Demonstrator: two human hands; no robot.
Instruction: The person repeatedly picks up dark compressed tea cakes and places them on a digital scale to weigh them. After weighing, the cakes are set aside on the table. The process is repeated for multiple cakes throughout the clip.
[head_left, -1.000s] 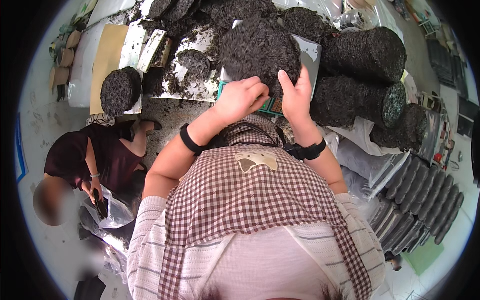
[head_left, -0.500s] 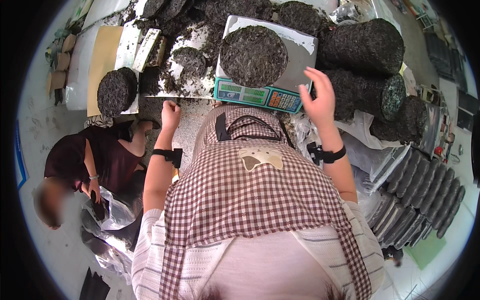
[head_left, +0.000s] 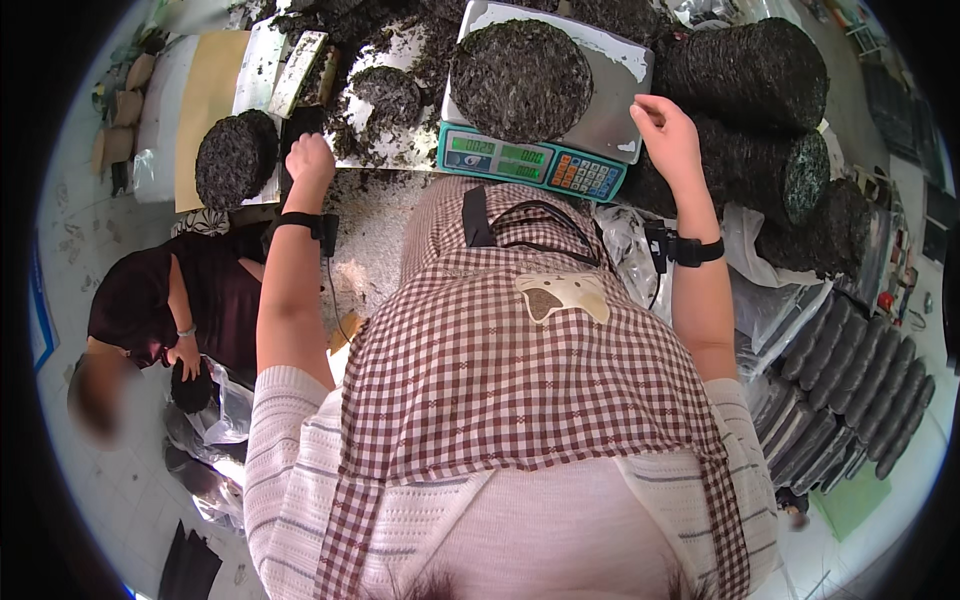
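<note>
Dark round cake (head_left: 521, 78) of pressed leaf lies flat on the steel pan of a teal weighing scale (head_left: 530, 165) at the far side of the bench (head_left: 375, 215), straight ahead of the person and between the two hands. Being a disc lying on its face, it has no long axis to speak of; its flat side faces up. The right hand (head_left: 668, 135) is the nearer one: it hovers just beside the pan's right edge, fingers loosely curled, holding nothing that can be seen. The left hand (head_left: 310, 160) is well apart from the cake, off to the left and a little nearer the body, closed into a loose fist over the scattered loose leaf on the bench; whether it grips anything I cannot tell. So the hands are spread wide, one on each side of the scale, and neither touches the cake. A smaller cake (head_left: 235, 158) stands on edge further left, large dark cylinders (head_left: 745, 75) lie to the right, and another person (head_left: 165, 305) crouches on the floor at the left.
</note>
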